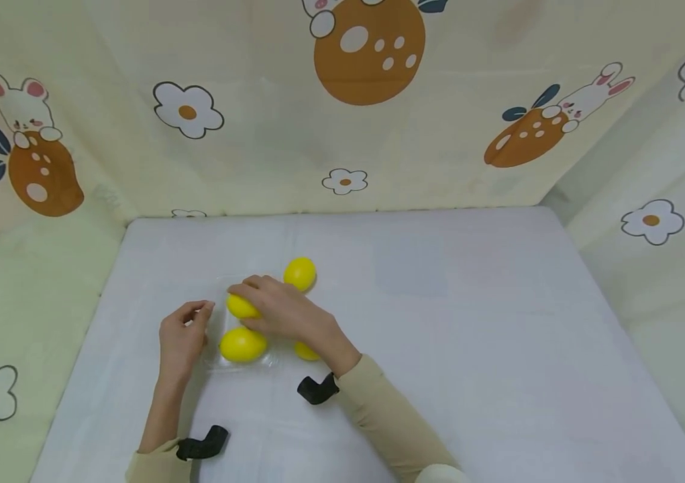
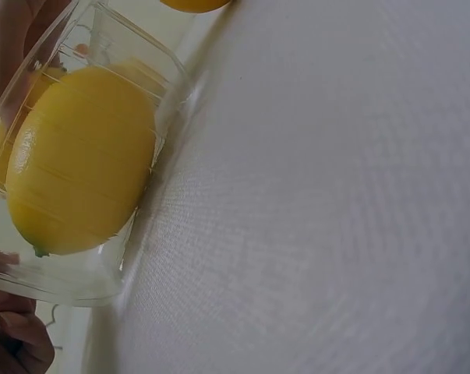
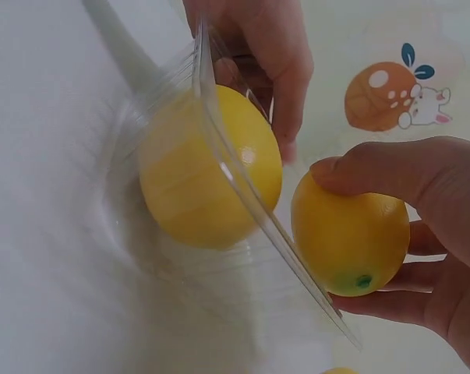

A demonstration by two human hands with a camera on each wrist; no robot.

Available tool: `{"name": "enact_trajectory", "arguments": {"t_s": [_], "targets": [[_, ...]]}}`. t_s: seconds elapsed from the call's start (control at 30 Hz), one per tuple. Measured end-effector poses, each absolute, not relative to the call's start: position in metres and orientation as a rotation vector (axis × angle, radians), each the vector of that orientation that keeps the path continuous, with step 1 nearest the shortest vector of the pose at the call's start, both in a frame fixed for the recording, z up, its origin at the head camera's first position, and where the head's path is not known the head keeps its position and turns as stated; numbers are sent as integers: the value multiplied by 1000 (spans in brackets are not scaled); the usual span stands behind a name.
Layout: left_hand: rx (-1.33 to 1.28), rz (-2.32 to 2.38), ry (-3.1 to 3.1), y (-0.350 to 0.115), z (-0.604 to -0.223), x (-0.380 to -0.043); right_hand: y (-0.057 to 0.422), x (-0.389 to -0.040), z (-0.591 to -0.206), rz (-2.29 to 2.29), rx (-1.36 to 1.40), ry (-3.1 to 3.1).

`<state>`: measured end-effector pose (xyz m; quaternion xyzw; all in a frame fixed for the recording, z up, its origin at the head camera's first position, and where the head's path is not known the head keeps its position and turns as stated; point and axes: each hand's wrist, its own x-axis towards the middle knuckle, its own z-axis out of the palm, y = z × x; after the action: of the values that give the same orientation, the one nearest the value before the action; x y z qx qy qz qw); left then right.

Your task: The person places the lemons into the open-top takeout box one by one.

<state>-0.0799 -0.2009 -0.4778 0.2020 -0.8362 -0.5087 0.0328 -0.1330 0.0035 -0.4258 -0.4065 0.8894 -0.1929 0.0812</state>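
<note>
In the head view my right hand (image 1: 282, 305) grips a yellow lemon (image 1: 242, 306) over a clear plastic box (image 1: 214, 364). The right wrist view shows the thumb on one side of this lemon (image 3: 350, 234) and the fingers round the other, close by the box's rim (image 3: 258, 204). Inside the box lies another lemon (image 1: 243, 345), seen large through the clear wall in the left wrist view. My left hand (image 1: 184, 339) is at the box's left side, its thumb and fingers (image 2: 24, 339) pinching the rim.
Two more lemons are on the white tabletop (image 1: 439, 322), one (image 1: 300, 274) beyond my right hand and one (image 1: 307, 351) partly hidden under my right wrist. Black wrist mounts (image 1: 203, 444) stick out from both sleeves. A patterned curtain (image 1: 257, 161) borders the table's back and sides.
</note>
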Motion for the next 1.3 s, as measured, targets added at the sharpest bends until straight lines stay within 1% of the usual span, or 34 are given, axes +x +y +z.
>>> {"name": "enact_trajectory", "arguments": {"t_s": [0.33,0.7,1.0,1.3], "targets": [[628,-1583,-2572,-203,-479,-80,-26,-138,-441,-367,-1197,2628],[633,-1603,-2563,-201,-478,-78,-32,-141,-452,-429,-1113,2596],[633,-1619,-2548,-199,-477,-78,-28,-139,-445,-486,-1087,2557],[622,-1612,-2544,-198,-477,-78,-7,-129,-434,-537,-1167,2653]]}}
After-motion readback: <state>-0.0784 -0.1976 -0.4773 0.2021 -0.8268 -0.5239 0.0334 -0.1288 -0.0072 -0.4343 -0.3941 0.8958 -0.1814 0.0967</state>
